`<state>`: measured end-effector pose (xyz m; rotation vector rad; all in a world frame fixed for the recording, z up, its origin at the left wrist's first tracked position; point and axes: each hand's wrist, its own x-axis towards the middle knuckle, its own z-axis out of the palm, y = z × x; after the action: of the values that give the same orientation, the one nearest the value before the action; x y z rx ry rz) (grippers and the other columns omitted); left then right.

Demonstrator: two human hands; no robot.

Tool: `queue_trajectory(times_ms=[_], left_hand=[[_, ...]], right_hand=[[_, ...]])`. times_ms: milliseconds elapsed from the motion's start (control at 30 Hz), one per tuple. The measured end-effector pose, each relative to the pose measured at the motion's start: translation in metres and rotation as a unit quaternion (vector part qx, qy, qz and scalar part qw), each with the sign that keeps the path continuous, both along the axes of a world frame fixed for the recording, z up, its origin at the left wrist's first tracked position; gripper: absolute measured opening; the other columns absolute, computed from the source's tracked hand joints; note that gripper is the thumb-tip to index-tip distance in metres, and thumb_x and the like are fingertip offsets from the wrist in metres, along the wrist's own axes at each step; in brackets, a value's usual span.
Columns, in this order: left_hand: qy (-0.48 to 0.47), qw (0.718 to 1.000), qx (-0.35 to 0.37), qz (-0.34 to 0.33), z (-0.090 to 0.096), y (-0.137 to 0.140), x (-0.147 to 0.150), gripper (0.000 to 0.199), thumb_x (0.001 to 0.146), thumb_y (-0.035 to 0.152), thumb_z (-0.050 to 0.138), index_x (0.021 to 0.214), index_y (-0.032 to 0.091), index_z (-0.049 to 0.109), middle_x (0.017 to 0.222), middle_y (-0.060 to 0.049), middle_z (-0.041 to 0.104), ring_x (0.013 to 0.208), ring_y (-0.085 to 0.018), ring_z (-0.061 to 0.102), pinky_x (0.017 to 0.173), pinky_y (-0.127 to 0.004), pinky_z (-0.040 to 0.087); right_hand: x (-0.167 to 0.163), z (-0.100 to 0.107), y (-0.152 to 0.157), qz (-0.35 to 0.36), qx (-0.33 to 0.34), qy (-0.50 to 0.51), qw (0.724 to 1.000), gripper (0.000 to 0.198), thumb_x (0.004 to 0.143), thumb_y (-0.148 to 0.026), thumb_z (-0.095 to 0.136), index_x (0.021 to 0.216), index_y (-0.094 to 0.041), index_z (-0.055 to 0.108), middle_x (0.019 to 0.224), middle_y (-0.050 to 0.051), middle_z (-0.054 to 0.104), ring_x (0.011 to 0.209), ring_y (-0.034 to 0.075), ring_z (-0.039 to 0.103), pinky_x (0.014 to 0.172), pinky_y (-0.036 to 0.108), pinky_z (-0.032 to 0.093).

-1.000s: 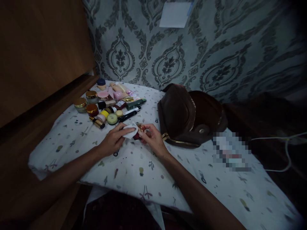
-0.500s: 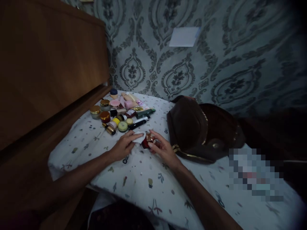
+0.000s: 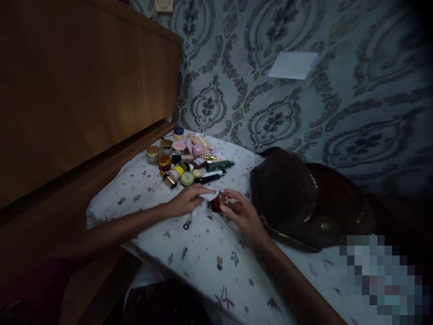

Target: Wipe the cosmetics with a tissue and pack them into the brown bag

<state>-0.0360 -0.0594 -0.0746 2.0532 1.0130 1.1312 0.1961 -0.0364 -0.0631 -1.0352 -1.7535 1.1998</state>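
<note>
My right hand grips a small dark-red bottle by its shiny gold-coloured cap, fingers closed around it. My left hand pinches a white cloth or wipe and holds it against the bottle's left side. Both hands are just above the patterned white cover. Beyond them lies a group of cosmetics: a gold tube, a pale green round jar, a black pen-like stick, a dark green tube and several gold-lidded jars.
A dark brown leather bag rests on the right, close to my right hand. A wooden cabinet borders the left side. Behind stands a wallpapered wall with a white sheet on it. A blurred-out patch covers something at lower right.
The view has swung left, so everything appears further right in the picture. My hands keep the bottle and the cloth together, with little change in grip.
</note>
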Motion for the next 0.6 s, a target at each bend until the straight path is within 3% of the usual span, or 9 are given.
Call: queue_trajectory(times_ms=[67, 267, 433, 600], left_hand=[[-0.016, 0.999, -0.029, -0.003, 0.002, 0.011, -0.003, 0.045, 0.085, 0.007, 0.055, 0.126, 0.021, 0.069, 0.114, -0.008, 0.069, 0.105, -0.022, 0.063, 0.098, -0.039, 0.049], [-0.039, 0.998, -0.049, 0.003, 0.000, 0.032, 0.000, 0.038, 0.086, 0.011, 0.057, 0.120, 0.019, 0.073, 0.117, -0.010, 0.071, 0.109, -0.024, 0.065, 0.102, -0.042, 0.047], [-0.061, 0.997, -0.030, 0.022, -0.009, 0.028, 0.007, 0.042, 0.087, 0.010, 0.054, 0.124, 0.020, 0.070, 0.116, -0.009, 0.071, 0.107, -0.023, 0.065, 0.100, -0.041, 0.048], [-0.066, 0.997, -0.045, 0.016, -0.006, 0.023, 0.004, 0.041, 0.087, 0.009, 0.053, 0.122, 0.021, 0.071, 0.114, -0.008, 0.069, 0.105, -0.021, 0.064, 0.099, -0.039, 0.048]], right_hand=[[-0.004, 0.005, 0.005, 0.001, 0.015, -0.019, 1.000, 0.050, 0.072, -0.047, 0.079, 0.113, -0.022, 0.065, 0.104, 0.007, 0.067, 0.070, 0.015, 0.058, 0.062, 0.031, 0.051], [-0.016, 0.000, 0.010, -0.027, -0.037, 0.028, 0.999, 0.049, 0.076, -0.055, 0.072, 0.112, -0.024, 0.062, 0.098, 0.003, 0.061, 0.064, 0.013, 0.056, 0.046, 0.023, 0.042], [-0.012, -0.009, 0.006, -0.025, -0.055, 0.084, 0.995, 0.051, 0.080, -0.054, 0.070, 0.120, -0.025, 0.060, 0.104, 0.004, 0.060, 0.072, 0.014, 0.058, 0.053, 0.024, 0.047], [-0.005, -0.010, 0.006, 0.001, -0.071, 0.098, 0.993, 0.059, 0.081, -0.052, 0.071, 0.132, -0.024, 0.058, 0.106, 0.005, 0.063, 0.076, 0.015, 0.060, 0.059, 0.028, 0.050]])
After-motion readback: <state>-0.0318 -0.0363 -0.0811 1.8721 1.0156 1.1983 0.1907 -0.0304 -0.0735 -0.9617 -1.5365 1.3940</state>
